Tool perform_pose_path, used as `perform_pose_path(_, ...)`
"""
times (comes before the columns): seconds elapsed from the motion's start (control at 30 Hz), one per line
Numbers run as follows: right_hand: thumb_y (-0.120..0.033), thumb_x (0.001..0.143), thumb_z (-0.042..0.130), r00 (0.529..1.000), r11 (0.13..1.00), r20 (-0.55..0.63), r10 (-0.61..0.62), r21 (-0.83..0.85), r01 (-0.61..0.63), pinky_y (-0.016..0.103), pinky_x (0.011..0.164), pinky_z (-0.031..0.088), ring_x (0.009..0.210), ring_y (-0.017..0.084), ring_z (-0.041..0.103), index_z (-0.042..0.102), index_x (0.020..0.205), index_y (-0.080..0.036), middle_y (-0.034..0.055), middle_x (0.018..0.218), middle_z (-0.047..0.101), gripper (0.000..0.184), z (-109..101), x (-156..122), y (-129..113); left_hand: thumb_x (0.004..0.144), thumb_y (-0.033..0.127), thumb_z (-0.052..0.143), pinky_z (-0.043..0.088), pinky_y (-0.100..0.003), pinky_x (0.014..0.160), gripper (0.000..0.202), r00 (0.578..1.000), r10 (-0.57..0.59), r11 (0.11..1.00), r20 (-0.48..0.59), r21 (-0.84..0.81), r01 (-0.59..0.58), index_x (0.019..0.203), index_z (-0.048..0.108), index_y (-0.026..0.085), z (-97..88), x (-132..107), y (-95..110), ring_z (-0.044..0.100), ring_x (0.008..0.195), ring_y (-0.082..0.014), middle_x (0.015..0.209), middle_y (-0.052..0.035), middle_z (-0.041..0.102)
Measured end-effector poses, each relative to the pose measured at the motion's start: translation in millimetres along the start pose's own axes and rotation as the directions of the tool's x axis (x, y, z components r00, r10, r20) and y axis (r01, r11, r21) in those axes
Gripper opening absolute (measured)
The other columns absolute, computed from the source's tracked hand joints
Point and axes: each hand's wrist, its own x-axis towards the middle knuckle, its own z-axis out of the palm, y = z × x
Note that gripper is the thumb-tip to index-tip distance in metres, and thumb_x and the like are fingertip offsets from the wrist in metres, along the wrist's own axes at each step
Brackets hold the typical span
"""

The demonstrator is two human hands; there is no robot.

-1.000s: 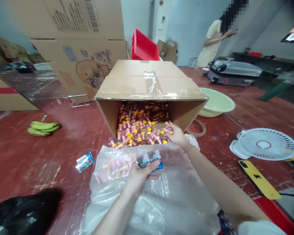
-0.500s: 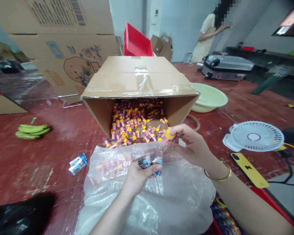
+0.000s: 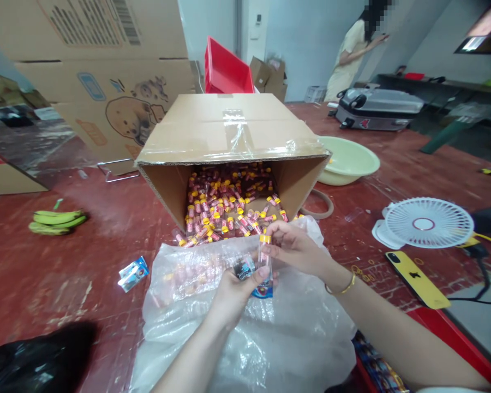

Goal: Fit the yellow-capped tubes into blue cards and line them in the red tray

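Observation:
My left hand (image 3: 231, 295) is closed on a small blue-and-black printed packet (image 3: 263, 291), the thumb lying across its front. My right hand (image 3: 298, 248) pinches a clear tube with a yellow cap (image 3: 265, 239) just under the cap. The tube stands upright, its lower end at the left thumb; whether it sits inside the packet or against it I cannot tell. Beneath both hands spreads a translucent plastic sheet (image 3: 245, 338). Past them a cardboard box (image 3: 233, 131) lies on its side, its mouth facing me, holding many yellow-capped tubes (image 3: 216, 207) with pink labels.
Small blue packets (image 3: 133, 274) and bananas (image 3: 57, 221) lie to the left, near a black plastic bag (image 3: 36, 360). On the right are a pale green basin (image 3: 349, 158), a white fan (image 3: 425, 221) and a yellow phone (image 3: 417, 278). Another person (image 3: 347, 57) stands at the back.
My right hand has moved left and slightly down, bringing the tube from a tilt to upright at the packet. More of the packet's blue lower end shows below my left thumb.

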Motion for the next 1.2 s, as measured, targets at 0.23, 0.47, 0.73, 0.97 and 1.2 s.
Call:
perform_pose_path(0.23, -0.035, 0.049, 0.089, 0.995, 0.987, 0.074, -0.073, -0.139, 0.083, 0.042, 0.091, 0.049, 0.107, 0.027, 0.053, 0.038, 0.118, -0.028, 0.0067, 0.115, 0.05, 0.087, 19, -34, 11, 0.065, 0.038, 0.082, 0.057, -0.03, 0.06, 0.043, 0.994, -0.101, 0.975, -0.039, -0.204, 0.091, 0.096, 0.071, 0.009, 16.8, 9, 9, 0.07, 0.07, -0.0229, 0.08, -0.0121, 0.074)
perform_pose_path(0.47, -0.01, 0.06, 0.071, 0.979, 0.989, -0.173, -0.11, -0.119, 0.09, 0.031, 0.072, 0.052, 0.088, 0.018, 0.059, 0.035, 0.109, -0.027, 0.0022, 0.102, 0.051, 0.063, 40, -33, 18, 0.068, 0.039, 0.08, 0.057, -0.031, 0.067, 0.042, 0.998, -0.053, 0.979, 0.027, -0.195, 0.057, 0.095, 0.07, 0.009, 17.6, 10, 11, 0.07, 0.073, -0.0232, 0.078, -0.0106, 0.073)
perform_pose_path(0.73, -0.008, 0.06, 0.068, 0.981, 0.995, -0.174, -0.088, -0.067, 0.077, 0.03, 0.073, 0.053, 0.104, 0.023, 0.056, 0.032, 0.113, -0.026, 0.008, 0.115, 0.048, 0.067, 49, -40, 27, 0.069, 0.034, 0.08, 0.051, -0.027, 0.066, 0.038, 0.999, 0.017, 0.998, 0.03, -0.065, -0.015, 0.097, 0.07, 0.01, 7.9, 6, 2, 0.068, 0.069, -0.0202, 0.076, -0.0083, 0.073)
perform_pose_path(0.97, -0.006, 0.058, 0.066, 0.969, 0.989, -0.213, -0.125, -0.104, 0.104, 0.034, 0.081, 0.052, 0.109, 0.024, 0.054, 0.032, 0.109, -0.027, 0.0064, 0.114, 0.047, 0.065, 51, -40, 26, 0.068, 0.037, 0.08, 0.051, -0.029, 0.064, 0.037, 0.999, 0.02, 0.997, 0.032, -0.077, -0.018, 0.091, 0.07, 0.01, 8.6, 8, 0, 0.068, 0.069, -0.0219, 0.075, -0.0088, 0.073)
perform_pose_path(1.2, -0.004, 0.059, 0.066, 0.978, 0.991, -0.184, -0.101, -0.103, 0.083, 0.034, 0.08, 0.053, 0.111, 0.026, 0.054, 0.031, 0.114, -0.028, 0.0072, 0.118, 0.048, 0.069, 50, -42, 26, 0.07, 0.036, 0.079, 0.051, -0.026, 0.066, 0.036, 0.999, 0.024, 0.998, 0.041, -0.051, -0.022, 0.095, 0.07, 0.011, 8.3, 9, -1, 0.068, 0.07, -0.0198, 0.076, -0.0082, 0.073)
